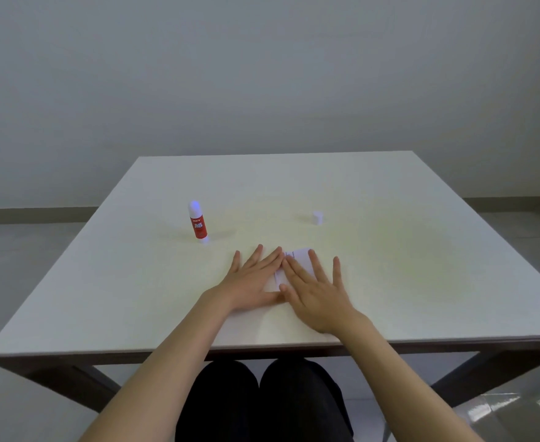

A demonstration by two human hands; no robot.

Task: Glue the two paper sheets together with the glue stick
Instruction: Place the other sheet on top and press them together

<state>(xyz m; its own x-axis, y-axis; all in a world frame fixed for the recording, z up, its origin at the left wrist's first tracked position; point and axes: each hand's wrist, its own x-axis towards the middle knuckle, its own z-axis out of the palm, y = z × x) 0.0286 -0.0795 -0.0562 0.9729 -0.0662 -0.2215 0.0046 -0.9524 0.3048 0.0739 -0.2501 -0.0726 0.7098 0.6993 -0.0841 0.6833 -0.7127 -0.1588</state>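
Note:
Small white paper sheets (299, 255) lie on the white table (389, 282), mostly hidden under my hands. My left hand (252, 279) rests flat on the paper with fingers spread. Beside it, my right hand (316, 291) also lies flat on the paper, fingers apart, thumbs nearly touching. Only the paper's far right corner and a strip between the hands show. A red glue stick (197, 222) stands upright, uncapped, to the far left of my hands. Its white cap (317, 217) stands apart, beyond my right hand.
The table's near edge (262, 347) runs just below my wrists. My dark-trousered knees (262, 403) sit under the table. A shiny grey object (511, 413) shows at the lower right on the floor.

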